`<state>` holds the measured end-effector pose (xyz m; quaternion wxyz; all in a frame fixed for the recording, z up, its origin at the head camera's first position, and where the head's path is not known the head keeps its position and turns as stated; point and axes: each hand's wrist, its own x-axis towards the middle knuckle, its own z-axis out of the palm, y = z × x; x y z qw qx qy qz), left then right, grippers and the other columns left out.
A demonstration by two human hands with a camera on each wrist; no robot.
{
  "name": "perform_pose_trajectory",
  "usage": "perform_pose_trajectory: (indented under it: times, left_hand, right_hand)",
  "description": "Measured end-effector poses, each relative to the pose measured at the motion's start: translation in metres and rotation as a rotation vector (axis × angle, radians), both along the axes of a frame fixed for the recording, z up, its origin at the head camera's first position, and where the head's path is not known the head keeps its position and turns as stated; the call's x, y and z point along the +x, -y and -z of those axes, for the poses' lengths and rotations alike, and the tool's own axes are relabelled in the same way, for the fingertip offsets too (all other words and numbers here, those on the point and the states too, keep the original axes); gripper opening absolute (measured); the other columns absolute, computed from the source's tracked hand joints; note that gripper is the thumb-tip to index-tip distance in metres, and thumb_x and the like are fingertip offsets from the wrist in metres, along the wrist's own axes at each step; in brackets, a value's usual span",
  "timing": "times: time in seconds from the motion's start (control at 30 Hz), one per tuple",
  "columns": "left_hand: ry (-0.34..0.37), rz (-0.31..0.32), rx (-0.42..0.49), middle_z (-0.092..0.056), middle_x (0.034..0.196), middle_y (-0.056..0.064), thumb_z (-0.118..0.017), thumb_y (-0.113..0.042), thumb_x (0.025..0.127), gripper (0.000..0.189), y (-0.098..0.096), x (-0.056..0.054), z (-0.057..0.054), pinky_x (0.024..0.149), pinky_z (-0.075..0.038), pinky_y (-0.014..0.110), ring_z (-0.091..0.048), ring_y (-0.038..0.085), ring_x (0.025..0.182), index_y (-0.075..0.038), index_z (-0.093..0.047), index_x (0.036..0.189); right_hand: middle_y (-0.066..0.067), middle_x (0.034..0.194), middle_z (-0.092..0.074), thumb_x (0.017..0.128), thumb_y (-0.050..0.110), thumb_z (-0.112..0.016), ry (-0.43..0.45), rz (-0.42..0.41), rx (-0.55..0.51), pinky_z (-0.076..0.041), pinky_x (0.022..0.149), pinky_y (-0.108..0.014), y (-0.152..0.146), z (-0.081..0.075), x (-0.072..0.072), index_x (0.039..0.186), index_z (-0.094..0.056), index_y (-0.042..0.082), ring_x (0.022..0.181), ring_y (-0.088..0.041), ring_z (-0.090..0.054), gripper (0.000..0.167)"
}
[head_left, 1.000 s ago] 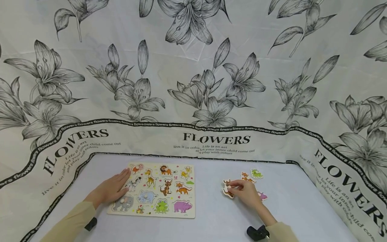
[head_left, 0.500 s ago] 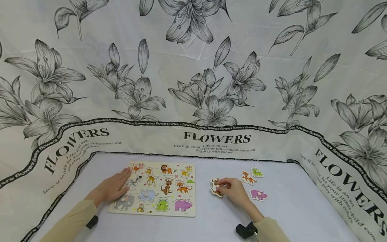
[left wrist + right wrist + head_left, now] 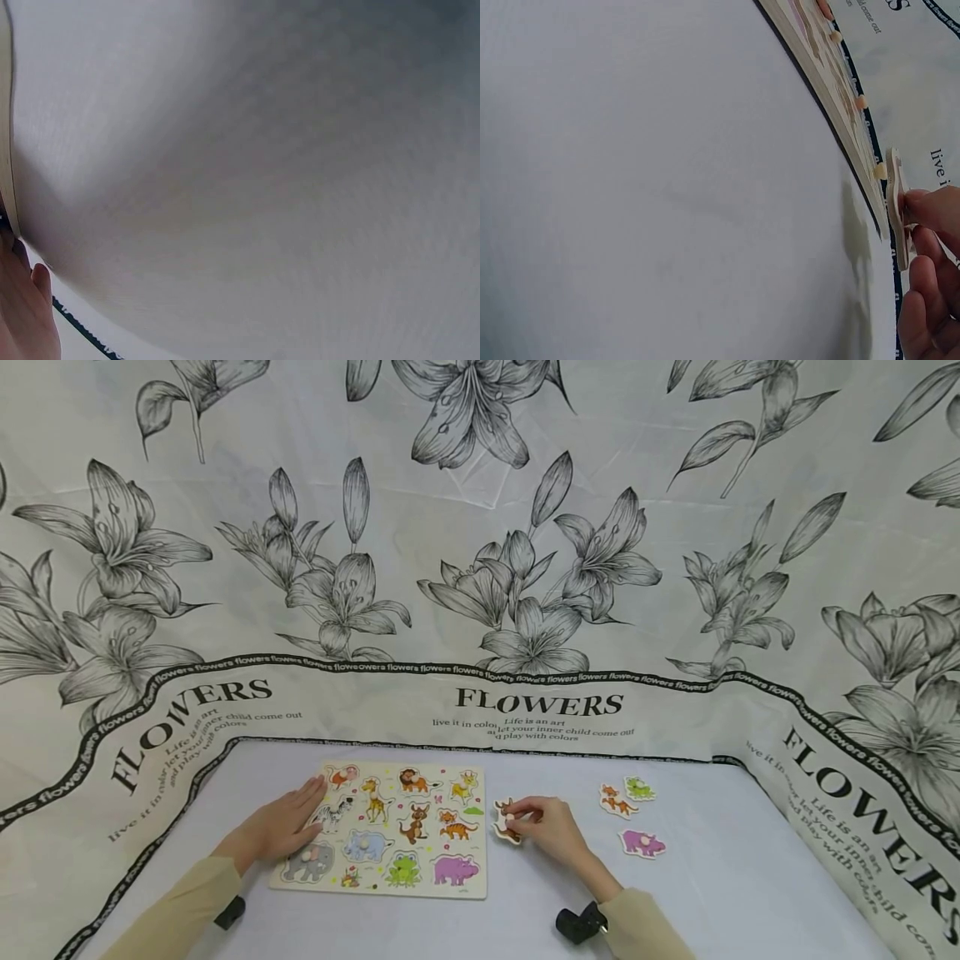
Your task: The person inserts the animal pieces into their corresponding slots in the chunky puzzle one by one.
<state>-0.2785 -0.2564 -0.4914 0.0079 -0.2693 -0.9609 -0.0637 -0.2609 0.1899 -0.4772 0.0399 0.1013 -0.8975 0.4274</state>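
Note:
In the head view, my left hand (image 3: 273,828) lies with straight fingers across the left edge of a wooden animal puzzle board (image 3: 300,887). My right hand (image 3: 551,831) pinches a brown kangaroo puzzle piece (image 3: 504,828) by its knob, just off the board's right edge. The right wrist view shows this kangaroo piece (image 3: 895,202) edge-on, lifted above the cloth. A kangaroo picture (image 3: 413,825) shows on the board among several animals. The elephant (image 3: 306,865) and the blue rhino-like animal (image 3: 365,845) bear knobs.
Right of my right hand lie three loose puzzle pieces: an orange tiger (image 3: 617,802), a green frog (image 3: 640,788) and a purple hippo (image 3: 642,843). A white cloth (image 3: 540,910) covers the table, and a flower-printed curtain (image 3: 540,710) stands around the back and sides.
My right hand has carried the kangaroo piece leftward, from beside the loose pieces to near the board. That uncovered the hippo and tiger pieces. My left hand has stayed put.

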Motion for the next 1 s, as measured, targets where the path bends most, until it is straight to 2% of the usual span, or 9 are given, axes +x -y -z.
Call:
perform_pose_trajectory:
  times: [0.17, 0.4, 0.63, 1.0]
  left_hand:
    - [-0.011, 0.002, 0.003, -0.030, 0.153, 0.026, -0.044, -0.038, 0.098, 0.068, 0.001, -0.001, 0.003, 0.114, -0.034, 0.051, -0.031, 0.042, 0.141, 0.010, -0.032, 0.144]
    - [-0.079, 0.040, 0.035, -0.036, 0.148, 0.029, -0.046, -0.036, 0.098, 0.067, 0.001, 0.002, 0.003, 0.111, -0.037, 0.050, -0.036, 0.043, 0.137, 0.011, -0.034, 0.142]
    - [-0.007, 0.006, 0.000, -0.031, 0.152, 0.028, -0.046, -0.035, 0.098, 0.066, -0.003, 0.005, -0.006, 0.113, -0.034, 0.051, -0.032, 0.043, 0.140, 0.012, -0.034, 0.143]
    - [0.001, 0.004, -0.004, -0.030, 0.153, 0.027, -0.044, -0.035, 0.098, 0.066, -0.002, 0.002, -0.003, 0.114, -0.033, 0.052, -0.030, 0.043, 0.141, 0.011, -0.033, 0.144]
  right_hand:
    - [0.001, 0.083, -0.072, 0.079, 0.014, -0.077, -0.017, -0.025, 0.002, -0.038, 0.047, -0.016, 0.013, 0.003, -0.003, 0.092, -0.076, 0.014, 0.057, -0.004, -0.048, 0.013]
    - [0.001, 0.082, -0.073, 0.079, 0.016, -0.077, -0.022, -0.050, -0.001, -0.037, 0.045, -0.016, 0.028, 0.007, -0.006, 0.092, -0.076, 0.014, 0.056, -0.004, -0.048, 0.013]
    - [0.000, 0.082, -0.073, 0.078, 0.017, -0.078, -0.017, -0.064, -0.004, -0.038, 0.047, -0.016, 0.042, 0.006, -0.008, 0.092, -0.076, 0.011, 0.058, -0.006, -0.049, 0.015]
    - [0.001, 0.078, -0.073, 0.079, 0.020, -0.078, -0.028, -0.084, 0.018, -0.043, 0.051, -0.016, 0.065, 0.008, -0.009, 0.090, -0.076, 0.011, 0.058, -0.003, -0.052, 0.015]
